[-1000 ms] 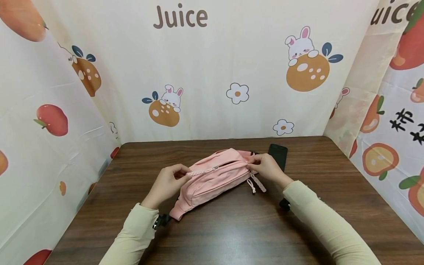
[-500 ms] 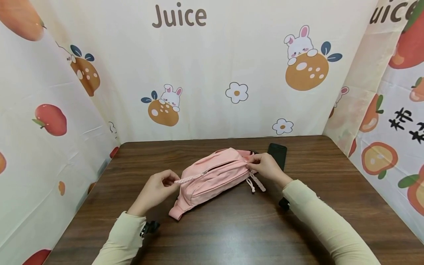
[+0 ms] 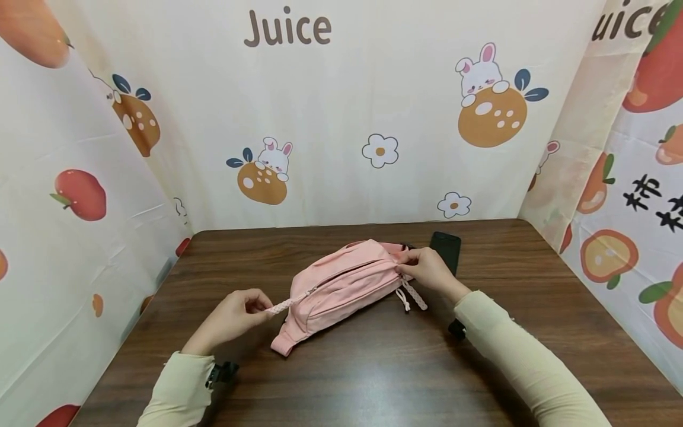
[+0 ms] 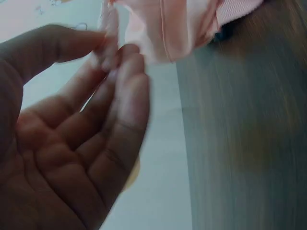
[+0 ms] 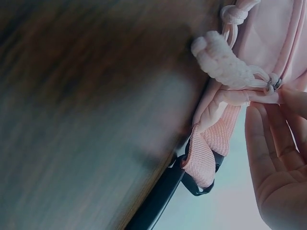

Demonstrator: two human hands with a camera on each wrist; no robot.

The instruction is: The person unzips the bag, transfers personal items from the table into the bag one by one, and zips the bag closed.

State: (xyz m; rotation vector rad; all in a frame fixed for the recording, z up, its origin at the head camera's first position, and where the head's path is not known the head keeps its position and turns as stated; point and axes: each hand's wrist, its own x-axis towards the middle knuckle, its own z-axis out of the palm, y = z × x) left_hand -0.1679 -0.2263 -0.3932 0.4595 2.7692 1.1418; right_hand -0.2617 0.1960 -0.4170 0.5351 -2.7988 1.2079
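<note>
A pink waist bag lies slantwise on the brown table, with a dark zipper gap along its top. My left hand pinches a braided zipper pull between thumb and fingers, stretched out to the left of the bag. In the left wrist view that pull sits at the fingertips, slightly blurred. At the bag's right end, my right hand pinches the pink fabric. Another braided pull hangs close by in the right wrist view, beside a pink strap with a black buckle.
A black phone lies flat behind my right hand, partly hidden by it. The wooden table ends at a printed curtain at the back, and more curtain stands at both sides.
My left hand has moved left and toward me, drawing the zipper pull along the bag. The dark zipper gap has lengthened leftward. My right hand keeps its grip at the right end.
</note>
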